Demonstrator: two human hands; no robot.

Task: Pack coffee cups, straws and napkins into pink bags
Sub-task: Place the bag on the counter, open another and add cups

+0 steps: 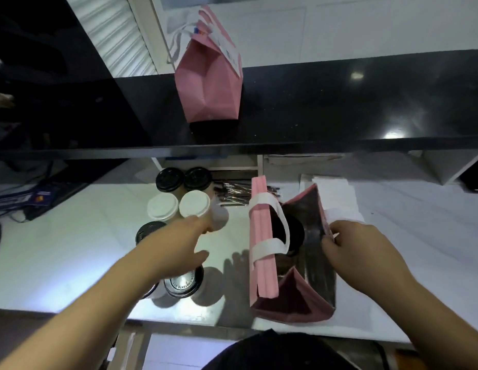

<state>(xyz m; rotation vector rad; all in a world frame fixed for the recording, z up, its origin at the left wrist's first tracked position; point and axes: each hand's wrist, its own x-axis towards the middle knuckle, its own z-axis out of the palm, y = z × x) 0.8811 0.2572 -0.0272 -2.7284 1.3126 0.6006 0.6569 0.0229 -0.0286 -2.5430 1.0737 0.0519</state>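
Two pink bags are in view: a closed one (209, 76) stands on the black counter (339, 102) in the upper middle of the frame, its white handles (179, 36) drooping to its left, and an open one (291, 252) stands on the white worktop (72, 249) at lower centre-right, with one black-lidded cup (293, 233) already down inside it. The right hand (352, 247) pinches the right-hand rim of the open bag between thumb and curled fingers, holding the mouth apart. The left hand (184, 241) reaches toward the cluster of cups at centre-left, its fingers extended and touching the side of a white-lidded cup (194, 203); whether it grips the cup cannot be told. Counting lids on the worktop: two white ones, the second (162, 206) just left of the first, two black ones (183, 178) behind them, one black lid (148, 231) partly hidden by the left wrist, and another black lid (183, 283) below the forearm. A pile of wrapped straws (235, 193) lies between the cups and the open bag, and white napkins (336, 193) lie behind the bag at right.
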